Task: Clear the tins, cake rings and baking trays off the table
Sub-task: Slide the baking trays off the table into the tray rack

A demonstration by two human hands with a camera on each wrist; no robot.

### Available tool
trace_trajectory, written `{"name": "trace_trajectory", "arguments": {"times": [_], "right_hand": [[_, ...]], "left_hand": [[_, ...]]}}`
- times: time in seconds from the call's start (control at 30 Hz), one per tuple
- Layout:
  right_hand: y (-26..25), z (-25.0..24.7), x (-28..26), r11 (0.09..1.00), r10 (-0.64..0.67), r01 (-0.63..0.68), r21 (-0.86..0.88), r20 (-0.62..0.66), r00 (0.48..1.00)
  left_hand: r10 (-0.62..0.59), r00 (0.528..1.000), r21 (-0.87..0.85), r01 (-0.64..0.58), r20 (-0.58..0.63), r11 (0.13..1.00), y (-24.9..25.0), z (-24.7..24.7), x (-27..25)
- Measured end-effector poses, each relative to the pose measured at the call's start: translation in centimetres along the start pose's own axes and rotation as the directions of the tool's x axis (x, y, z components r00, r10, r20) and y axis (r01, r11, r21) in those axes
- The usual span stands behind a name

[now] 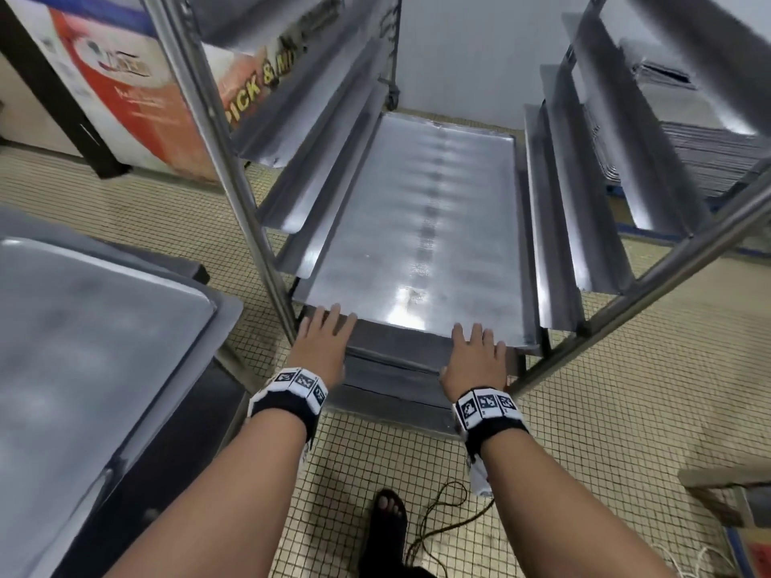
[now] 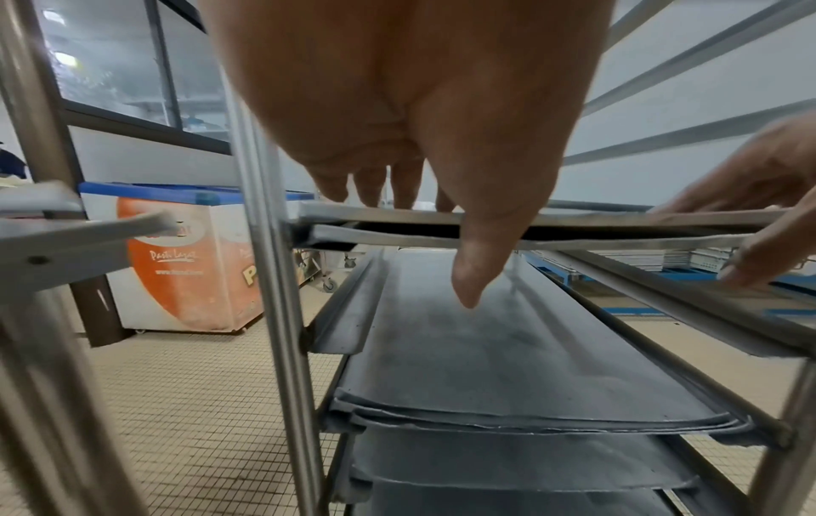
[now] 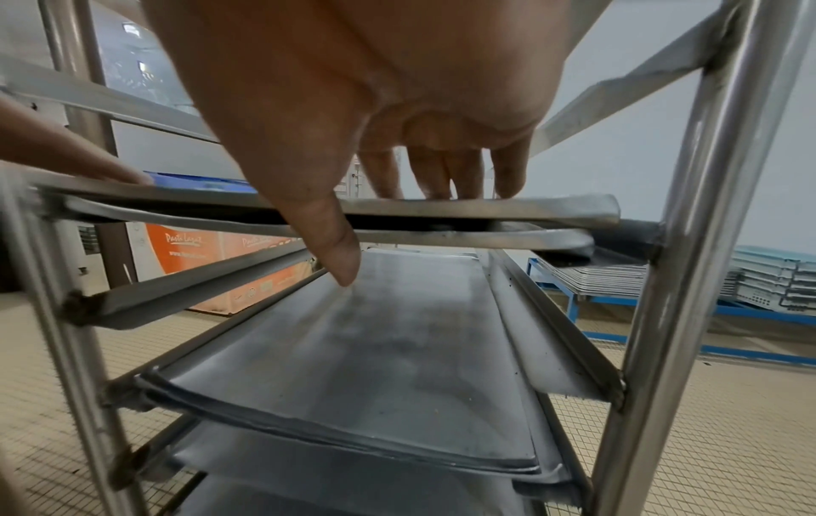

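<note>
A large metal baking tray lies on the runners of a steel trolley rack, nearly all the way in. My left hand rests on its near left edge with straight fingers, and my right hand rests the same way on the near right edge. In the left wrist view the fingers lie on top of the tray rim and the thumb hangs down in front. In the right wrist view the rim sits over a second tray. More trays fill the lower runners.
Another grey tray lies on the table at the left. An orange and white chest freezer stands behind the rack. Stacked metal trays sit at the right. A cable and my foot are on the tiled floor.
</note>
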State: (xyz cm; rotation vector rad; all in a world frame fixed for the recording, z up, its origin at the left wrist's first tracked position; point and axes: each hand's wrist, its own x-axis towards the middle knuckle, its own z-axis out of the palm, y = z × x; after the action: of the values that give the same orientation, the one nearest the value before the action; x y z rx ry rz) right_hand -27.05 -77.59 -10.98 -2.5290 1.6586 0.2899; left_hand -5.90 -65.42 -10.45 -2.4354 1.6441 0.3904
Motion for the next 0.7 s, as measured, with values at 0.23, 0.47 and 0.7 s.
{"name": "trace_trajectory", "arguments": {"times": [0.23,0.47,0.7], "right_hand": [[-6.3,-2.4,-8.6,0.989,-0.124,0.120,0.083,0.041,0.991],[-18.4,-4.0,-16.6,0.878,-0.457,0.458,0.141,-0.044,0.889],[-29.5,-2.1,-24.1,0.635,-0.760,0.752,0.177,-0.034,0.650]], "left_hand": [[-0.142,0.989,-0.285,0.146,0.035,0.947,-4.5,-0.7,-10.9],[-0.471,0.882,-0.396,0.427,-0.017,0.813,-13.4,1.7,-23.2],[-0.765,0.617,-0.448,0.746,0.185,0.493,-20.9,8.5,-36.5]]}}
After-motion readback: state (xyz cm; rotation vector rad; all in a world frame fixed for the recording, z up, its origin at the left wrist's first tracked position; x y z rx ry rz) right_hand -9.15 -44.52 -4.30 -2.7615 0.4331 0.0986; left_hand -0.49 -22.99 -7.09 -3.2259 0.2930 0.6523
